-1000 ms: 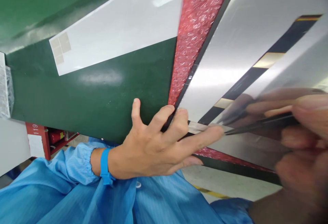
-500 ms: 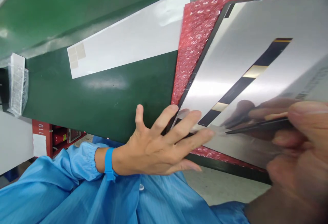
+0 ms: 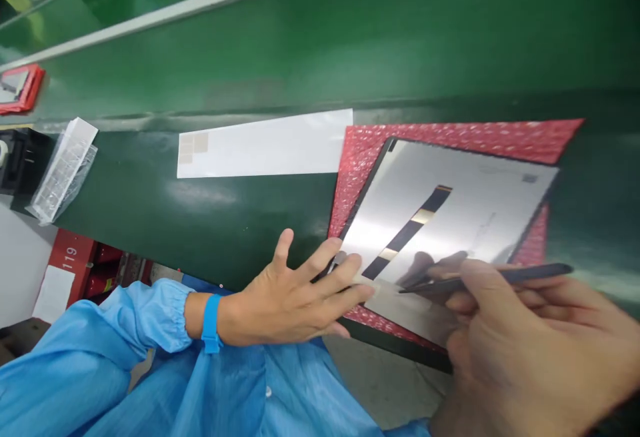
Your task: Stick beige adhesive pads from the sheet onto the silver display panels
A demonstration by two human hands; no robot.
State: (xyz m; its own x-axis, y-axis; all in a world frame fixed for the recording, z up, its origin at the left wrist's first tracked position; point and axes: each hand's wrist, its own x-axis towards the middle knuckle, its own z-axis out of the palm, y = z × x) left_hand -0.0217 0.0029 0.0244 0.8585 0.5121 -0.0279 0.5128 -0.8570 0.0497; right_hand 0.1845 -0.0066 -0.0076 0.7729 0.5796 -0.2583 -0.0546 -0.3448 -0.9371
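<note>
On red bubble wrap (image 3: 363, 150) beside smooth paper (image 3: 270, 147) lay a shiny panel (image 3: 465, 214).
Right hand (image 3: 540, 337) gripped a pointed black tool (image 3: 535, 273); left hand (image 3: 300, 300), spread and ungripping, hid one corner.

1. Silver display panel (image 3: 490, 187): lower-left corner partly covered by left hand (image 3: 295, 300); faint grey markings (image 3: 487, 227) too blurred to read
2. Black tweezers-like tool (image 3: 530, 273): middle hidden by right hand (image 3: 540, 337); contact at tip unclear
3. Right hand: blurred, cut off at right edge
4. Red bubble-wrap sheet (image 3: 350, 164): middle concealed beneath panel
5. Black device (image 3: 23, 164): cut off at left edge
</note>
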